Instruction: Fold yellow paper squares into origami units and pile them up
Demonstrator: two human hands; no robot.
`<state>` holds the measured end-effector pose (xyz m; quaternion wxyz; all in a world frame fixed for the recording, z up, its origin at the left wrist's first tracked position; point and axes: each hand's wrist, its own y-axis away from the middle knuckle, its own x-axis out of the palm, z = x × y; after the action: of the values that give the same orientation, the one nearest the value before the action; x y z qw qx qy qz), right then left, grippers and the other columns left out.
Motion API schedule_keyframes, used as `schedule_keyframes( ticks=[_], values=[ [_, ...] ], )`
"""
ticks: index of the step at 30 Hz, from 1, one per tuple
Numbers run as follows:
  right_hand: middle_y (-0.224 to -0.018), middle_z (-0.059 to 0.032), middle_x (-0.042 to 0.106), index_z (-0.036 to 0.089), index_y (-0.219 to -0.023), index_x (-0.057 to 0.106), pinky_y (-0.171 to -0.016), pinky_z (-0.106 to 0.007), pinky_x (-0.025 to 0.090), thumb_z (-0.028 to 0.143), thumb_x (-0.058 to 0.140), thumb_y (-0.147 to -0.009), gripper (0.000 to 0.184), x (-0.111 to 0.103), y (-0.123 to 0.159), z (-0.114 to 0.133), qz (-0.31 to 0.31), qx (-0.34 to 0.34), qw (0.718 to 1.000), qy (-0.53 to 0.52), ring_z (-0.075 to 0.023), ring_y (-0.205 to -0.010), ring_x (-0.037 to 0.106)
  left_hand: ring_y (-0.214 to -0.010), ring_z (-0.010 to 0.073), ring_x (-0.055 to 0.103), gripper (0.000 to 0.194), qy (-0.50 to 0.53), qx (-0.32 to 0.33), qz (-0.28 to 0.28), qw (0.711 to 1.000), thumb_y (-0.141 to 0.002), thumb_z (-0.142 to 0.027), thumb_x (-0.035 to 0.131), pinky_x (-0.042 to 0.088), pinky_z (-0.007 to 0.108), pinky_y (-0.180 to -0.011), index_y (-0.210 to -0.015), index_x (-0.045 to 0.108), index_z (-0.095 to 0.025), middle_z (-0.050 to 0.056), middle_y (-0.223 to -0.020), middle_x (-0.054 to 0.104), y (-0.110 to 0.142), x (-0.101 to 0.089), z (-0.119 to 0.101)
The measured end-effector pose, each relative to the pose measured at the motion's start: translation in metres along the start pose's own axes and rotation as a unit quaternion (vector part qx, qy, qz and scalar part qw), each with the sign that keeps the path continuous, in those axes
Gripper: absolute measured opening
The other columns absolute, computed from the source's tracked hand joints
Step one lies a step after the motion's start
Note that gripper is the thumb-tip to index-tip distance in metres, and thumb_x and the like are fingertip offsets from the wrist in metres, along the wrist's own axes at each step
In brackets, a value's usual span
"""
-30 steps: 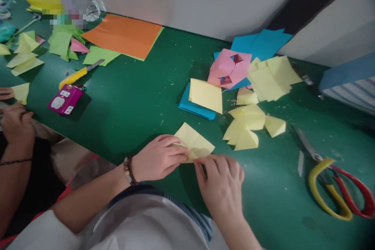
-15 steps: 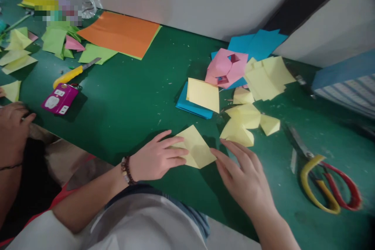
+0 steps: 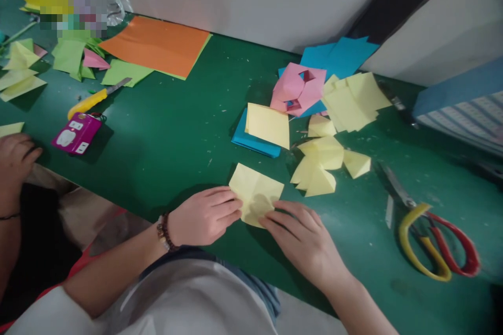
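A square of pale yellow paper [image 3: 255, 188] with faint crease lines is between my two hands near the table's front edge. My left hand [image 3: 206, 214], with a beaded bracelet at the wrist, grips its left edge with the fingers close together. At the lower right edge, my right hand [image 3: 301, 235] holds the sheet with its fingertips. Just beyond lie a folded blue paper [image 3: 251, 141] and a cream paper square [image 3: 269, 124]. Several folded yellow paper pieces [image 3: 320, 154] rest to the right of the sheet.
Scissors [image 3: 426, 235] with yellow and red handles lie at the right. A pink folded paper shape [image 3: 301, 89] sits by yellow sheets [image 3: 353, 102]. To the left are a purple box [image 3: 77, 133], a yellow cutter [image 3: 90, 102], orange paper [image 3: 157, 44] and another person's hand [image 3: 18, 154].
The yellow square has turned so its edge faces away. My right hand has moved left onto its lower right edge, and my left fingers have drawn together on the left edge.
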<state>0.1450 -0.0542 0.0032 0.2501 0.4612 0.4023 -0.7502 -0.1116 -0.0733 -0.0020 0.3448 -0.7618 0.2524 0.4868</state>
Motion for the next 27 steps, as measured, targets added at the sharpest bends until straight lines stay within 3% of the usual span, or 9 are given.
schedule_keyframes(
  ticks=[8,14,22,27],
  values=[
    [-0.084,-0.0040,0.072,0.019,-0.104,0.066,-0.076,-0.035,0.051,0.018,0.058,-0.090,0.016,0.005,-0.026,-0.010,0.001,0.079,0.996,-0.052,-0.0200,-0.087,0.060,-0.109,0.0199,0.059,0.023,0.005,-0.003,-0.020,1.000,-0.092,-0.013,0.047,0.054,0.033,-0.094,-0.100,0.068,-0.015,0.007,-0.109,0.069,-0.002,0.002,-0.001],
    [-0.083,-0.0037,0.072,0.020,-0.094,0.064,-0.075,-0.036,0.049,0.021,0.057,-0.091,0.007,0.010,-0.032,-0.014,0.034,0.101,0.992,-0.071,-0.0208,-0.086,0.058,-0.107,0.0192,0.059,0.017,-0.003,-0.003,-0.035,0.999,-0.092,-0.016,0.052,0.054,0.033,-0.095,-0.095,0.069,-0.017,0.006,-0.108,0.069,-0.003,0.004,-0.002],
    [-0.079,-0.0024,0.070,0.022,-0.086,0.066,-0.076,-0.035,0.046,0.021,0.056,-0.092,0.012,0.013,-0.034,-0.013,0.033,0.093,0.992,-0.075,-0.0198,-0.085,0.057,-0.111,0.0218,0.054,0.025,0.014,0.019,0.033,0.999,-0.089,-0.015,0.048,0.048,0.040,-0.102,-0.107,0.065,-0.014,0.009,-0.120,0.065,-0.001,0.002,0.002],
    [-0.079,-0.0017,0.071,0.021,-0.086,0.067,-0.077,-0.036,0.047,0.021,0.058,-0.091,0.010,0.014,-0.034,-0.014,0.032,0.100,0.991,-0.085,-0.0193,-0.085,0.056,-0.110,0.0233,0.052,0.041,0.021,0.020,0.076,0.997,-0.089,-0.016,0.048,0.044,0.041,-0.100,-0.129,0.054,-0.018,0.006,-0.120,0.063,-0.002,-0.001,0.002]
  ],
)
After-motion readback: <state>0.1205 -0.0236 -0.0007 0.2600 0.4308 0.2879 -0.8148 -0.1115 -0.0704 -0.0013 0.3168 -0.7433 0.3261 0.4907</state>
